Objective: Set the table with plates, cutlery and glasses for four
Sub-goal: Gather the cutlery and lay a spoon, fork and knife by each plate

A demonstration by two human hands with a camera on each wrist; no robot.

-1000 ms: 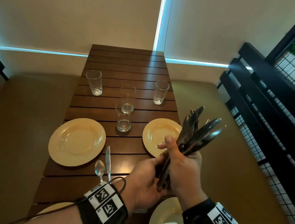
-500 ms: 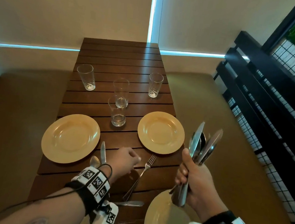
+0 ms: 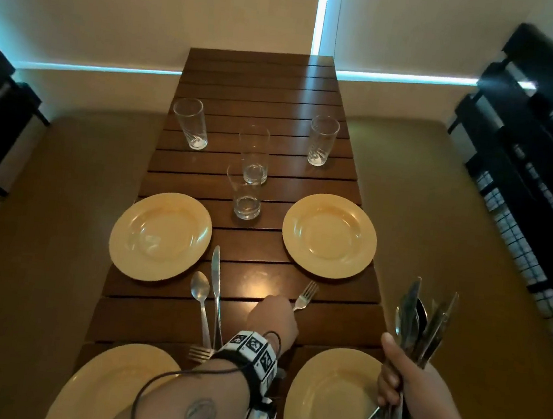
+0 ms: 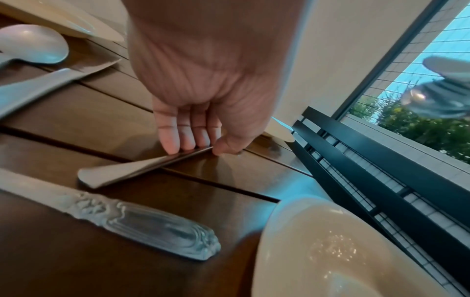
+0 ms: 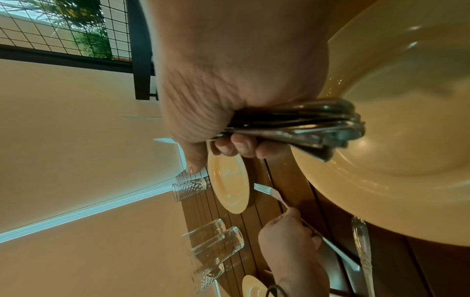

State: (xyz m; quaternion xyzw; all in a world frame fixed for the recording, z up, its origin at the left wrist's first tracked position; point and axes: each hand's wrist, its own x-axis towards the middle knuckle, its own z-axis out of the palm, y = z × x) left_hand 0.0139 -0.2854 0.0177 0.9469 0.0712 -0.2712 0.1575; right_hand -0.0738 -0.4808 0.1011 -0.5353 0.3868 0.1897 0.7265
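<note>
My left hand [image 3: 275,312] rests low on the wooden table [image 3: 265,87] and pinches the handle of a fork [image 3: 306,295], which lies flat with its tines toward the far right plate [image 3: 329,236]. In the left wrist view the fingertips [image 4: 178,146] and thumb squeeze the fork handle [image 4: 132,170] from both sides. My right hand [image 3: 393,381] grips a cutlery bundle [image 3: 416,328] upright above the near right plate [image 3: 322,404]. A spoon [image 3: 200,290] and knife [image 3: 215,278] lie beside the far left plate [image 3: 160,235].
Several glasses stand further back: one left [image 3: 190,123], one right [image 3: 323,140], two in the middle [image 3: 247,185]. A near left plate [image 3: 110,386] has another fork [image 3: 200,354] by it. Benches flank the table; a dark railing [image 3: 531,169] runs on the right.
My hands have parted from the bundle. The left hand brought a fork down onto the table below the far right plate; the right hand carried the bundle right and lower.
</note>
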